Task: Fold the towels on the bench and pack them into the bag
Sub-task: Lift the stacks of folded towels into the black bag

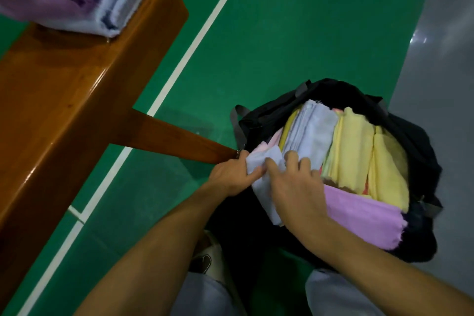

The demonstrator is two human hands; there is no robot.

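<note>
From the head view, my left hand (232, 174) pinches a white towel (264, 161) at the near edge of the black bag (420, 151), lower right of centre. My right hand (295, 187) lies on that towel with fingers curled over it, gripping. Yellow towels (359, 149) and a pink towel (364, 215) fill the bag. At upper left, folded towels (84, 0) sit stacked on the bench (77, 79).

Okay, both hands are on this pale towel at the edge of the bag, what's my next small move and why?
Probably push the pale towel down into the gap at the bag's near-left edge. The left hand and right hand both grip it, it sits above the packed towels, and folded towels wait on the bench.
</note>
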